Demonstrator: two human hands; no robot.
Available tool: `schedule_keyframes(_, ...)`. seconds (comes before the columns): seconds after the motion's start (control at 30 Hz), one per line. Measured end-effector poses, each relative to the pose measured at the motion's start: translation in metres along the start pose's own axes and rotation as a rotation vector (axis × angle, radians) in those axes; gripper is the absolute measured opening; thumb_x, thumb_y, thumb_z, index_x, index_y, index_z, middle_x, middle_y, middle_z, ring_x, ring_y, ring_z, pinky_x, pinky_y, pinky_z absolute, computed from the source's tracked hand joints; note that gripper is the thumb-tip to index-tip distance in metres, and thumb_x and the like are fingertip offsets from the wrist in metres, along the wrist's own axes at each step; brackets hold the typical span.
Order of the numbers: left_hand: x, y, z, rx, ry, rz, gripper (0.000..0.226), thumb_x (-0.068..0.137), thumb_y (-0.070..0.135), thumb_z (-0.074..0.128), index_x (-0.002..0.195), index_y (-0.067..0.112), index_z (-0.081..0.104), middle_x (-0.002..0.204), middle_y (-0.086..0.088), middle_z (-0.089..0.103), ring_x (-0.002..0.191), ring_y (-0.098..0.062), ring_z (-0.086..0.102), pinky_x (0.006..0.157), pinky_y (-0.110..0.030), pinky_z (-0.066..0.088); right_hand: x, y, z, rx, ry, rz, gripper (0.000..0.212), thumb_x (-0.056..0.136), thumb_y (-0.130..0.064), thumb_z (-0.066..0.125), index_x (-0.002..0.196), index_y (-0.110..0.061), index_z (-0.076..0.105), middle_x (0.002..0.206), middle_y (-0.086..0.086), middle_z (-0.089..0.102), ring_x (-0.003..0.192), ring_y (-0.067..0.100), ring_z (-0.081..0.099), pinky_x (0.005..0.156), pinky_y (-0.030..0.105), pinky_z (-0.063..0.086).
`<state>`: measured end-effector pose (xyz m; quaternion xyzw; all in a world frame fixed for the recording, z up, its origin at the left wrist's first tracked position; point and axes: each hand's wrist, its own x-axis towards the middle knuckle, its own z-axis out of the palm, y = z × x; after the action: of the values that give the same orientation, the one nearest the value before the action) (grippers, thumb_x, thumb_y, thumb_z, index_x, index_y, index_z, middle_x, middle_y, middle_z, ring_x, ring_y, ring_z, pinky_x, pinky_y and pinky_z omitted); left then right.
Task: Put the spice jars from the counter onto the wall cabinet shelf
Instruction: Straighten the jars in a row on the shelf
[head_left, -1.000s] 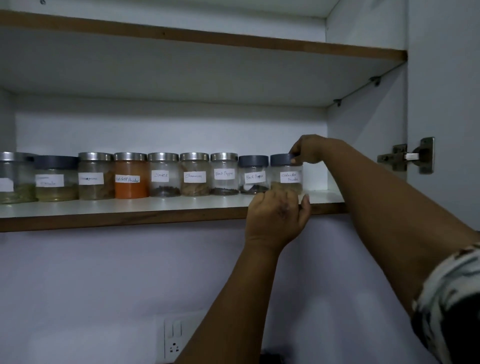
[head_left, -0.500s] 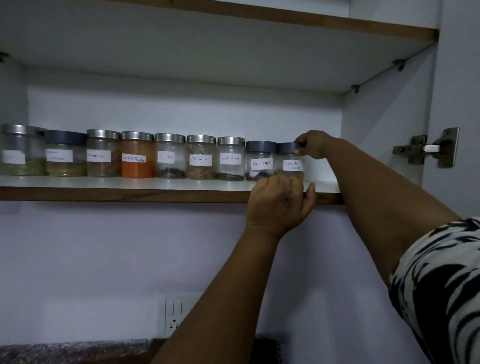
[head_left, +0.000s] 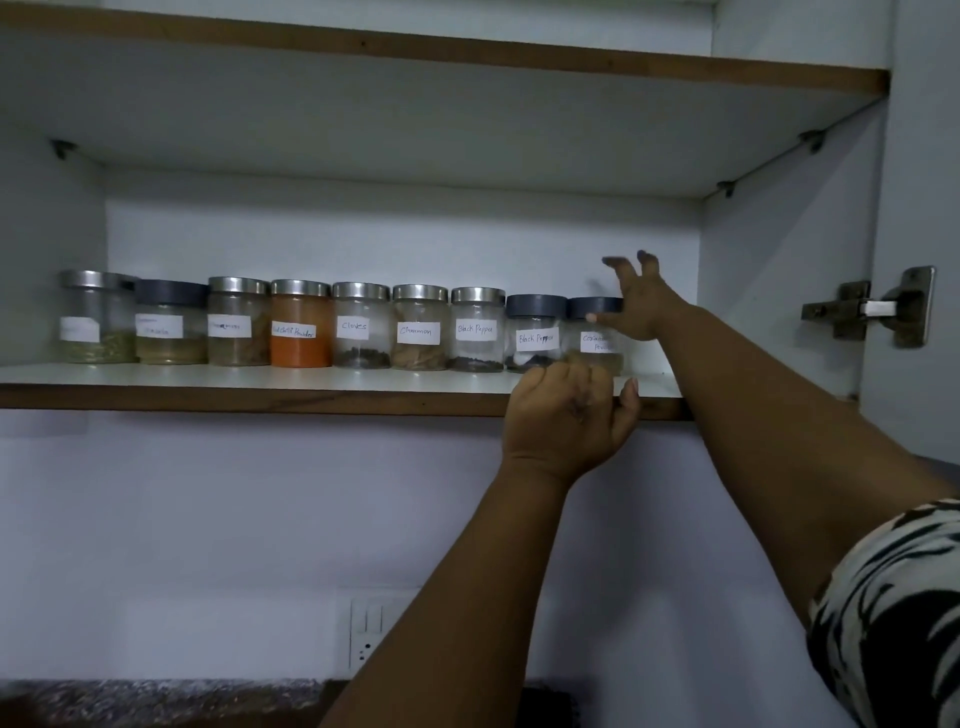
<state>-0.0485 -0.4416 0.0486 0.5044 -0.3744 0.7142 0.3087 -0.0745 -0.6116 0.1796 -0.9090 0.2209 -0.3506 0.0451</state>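
Observation:
Several labelled glass spice jars stand in a row on the white wall cabinet shelf (head_left: 260, 376). The rightmost is a dark-lidded coriander powder jar (head_left: 592, 332), beside a dark-lidded black pepper jar (head_left: 536, 332). My right hand (head_left: 636, 299) is just right of the coriander jar's lid, fingers spread and blurred, only the thumb near the lid. My left hand (head_left: 569, 421) is at the shelf's front edge below these two jars, fingers curled over the edge; its fingertips are hidden.
The cabinet's right side wall (head_left: 779, 291) stands close to the last jar, with a metal door hinge (head_left: 872, 309) further right. An upper shelf (head_left: 415, 52) hangs overhead. A wall socket (head_left: 371, 634) and a dark speckled counter (head_left: 156, 701) lie below.
My right hand let go of the coriander jar's lid and opened, fingers lifting up and right. The left hand stayed at the shelf edge. The camera view shifted slightly.

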Motion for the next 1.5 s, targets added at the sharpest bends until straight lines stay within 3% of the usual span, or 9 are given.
schedule_keyframes(0.13,0.001,0.001,-0.005,-0.015,-0.107,-0.048,0.036,0.090,0.038,0.049,0.064,0.015,0.058,0.059,-0.001,0.057,0.056,-0.018,0.054,0.059,-0.031,0.038,-0.025,-0.026,0.000,-0.067,0.042,-0.046,0.096,0.083,-0.040,0.072,0.154,-0.029,0.008,0.160,0.014,-0.014,0.147,0.037,-0.010,0.120,0.048,0.009)
schedule_keyframes(0.27,0.004,0.003,-0.016,-0.054,-0.228,-0.075,0.035,0.092,0.037,0.046,0.071,0.014,0.062,0.064,-0.002,0.061,0.059,-0.018,0.057,0.059,-0.031,0.038,-0.061,-0.040,0.009,-0.149,0.037,0.005,0.089,0.087,-0.043,0.065,0.154,-0.026,0.009,0.160,0.015,-0.013,0.147,0.033,-0.018,0.120,0.047,0.002)
schedule_keyframes(0.47,0.008,0.000,-0.034,-0.231,-0.331,-0.113,0.029,0.091,0.026,0.047,0.069,0.012,0.059,0.064,-0.004,0.060,0.061,-0.022,0.056,0.063,-0.033,0.041,-0.104,-0.046,0.000,0.045,-0.283,0.208,0.067,0.093,-0.060,0.041,0.150,-0.025,0.031,0.156,0.011,0.019,0.140,0.035,0.028,0.114,0.048,0.027)
schedule_keyframes(0.6,0.004,-0.004,-0.047,-0.309,-0.372,-0.111,0.029,0.089,0.024,0.045,0.078,0.009,0.067,0.068,-0.005,0.064,0.063,-0.023,0.059,0.065,-0.032,0.043,-0.131,-0.056,-0.009,0.098,-0.352,0.113,0.039,0.104,-0.041,0.030,0.098,-0.019,0.061,0.102,-0.001,0.064,0.091,0.011,0.057,0.082,0.013,0.043)
schedule_keyframes(0.63,0.003,-0.006,-0.049,-0.331,-0.358,-0.099,0.024,0.088,0.020,0.048,0.078,0.008,0.067,0.067,-0.005,0.063,0.063,-0.024,0.059,0.065,-0.032,0.043,-0.139,-0.057,-0.011,0.075,-0.322,0.125,0.039,0.104,-0.040,0.028,0.095,-0.019,0.059,0.097,-0.002,0.063,0.087,0.011,0.056,0.079,0.013,0.042)
schedule_keyframes(0.77,-0.003,-0.018,-0.061,-0.377,-0.362,-0.072,0.009,0.077,0.003,0.058,0.083,0.004,0.065,0.070,-0.008,0.061,0.064,-0.028,0.058,0.066,-0.035,0.046,-0.159,-0.055,-0.013,-0.191,-0.244,0.242,0.057,0.100,-0.045,0.016,0.132,-0.016,0.054,0.142,0.012,0.050,0.123,0.028,0.048,0.101,0.040,0.036)
schedule_keyframes(1.0,-0.009,-0.031,-0.088,-0.337,-0.471,-0.073,0.033,0.068,0.008,0.068,0.101,0.006,0.066,0.094,-0.007,0.064,0.083,-0.025,0.060,0.079,-0.037,0.050,-0.199,-0.054,0.009,-0.156,0.132,0.156,0.050,0.104,-0.041,0.020,0.136,-0.021,0.053,0.137,0.010,0.055,0.126,0.032,0.045,0.107,0.041,0.030)
schedule_keyframes(1.27,0.001,-0.025,-0.114,-0.175,-0.725,-0.044,0.057,0.079,0.022,0.064,0.132,0.007,0.052,0.122,-0.012,0.055,0.111,-0.030,0.052,0.097,-0.040,0.042,-0.223,-0.063,0.025,-0.044,0.138,0.155,0.055,0.098,-0.047,0.039,0.146,-0.022,0.030,0.151,0.007,0.026,0.145,0.028,0.009,0.113,0.047,0.026)
schedule_keyframes(1.5,0.027,-0.023,-0.133,-0.047,-1.067,-0.043,0.089,0.078,0.040,0.068,0.151,0.019,0.020,0.151,-0.007,0.022,0.140,-0.027,0.021,0.112,-0.065,0.015,-0.227,-0.066,0.009,-0.192,0.051,0.156,0.058,0.098,-0.047,0.040,0.149,-0.023,0.025,0.149,0.006,0.027,0.141,0.026,0.018,0.109,0.048,0.035)
